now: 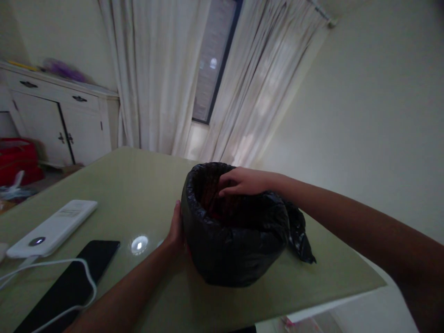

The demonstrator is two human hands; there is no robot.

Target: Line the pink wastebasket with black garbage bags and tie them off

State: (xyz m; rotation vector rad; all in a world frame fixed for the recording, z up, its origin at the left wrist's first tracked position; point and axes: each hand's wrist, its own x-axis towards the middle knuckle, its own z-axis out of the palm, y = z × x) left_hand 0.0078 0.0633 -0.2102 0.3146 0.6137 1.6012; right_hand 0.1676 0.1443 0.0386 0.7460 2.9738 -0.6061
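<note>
Black plastic bag lines our small bin on the green table; our left hand presses its side flat, right hand curls over the rim. Phone, white cable and power bank lie left.

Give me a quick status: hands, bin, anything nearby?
Left hand flat against black bag-lined bin. Right hand on its rim. Black phone and white cable lie apart, left.

Our left hand steadied the small bin lined with a black plastic bag, our right hand pressed inside its rim, on the pale green table
</note>
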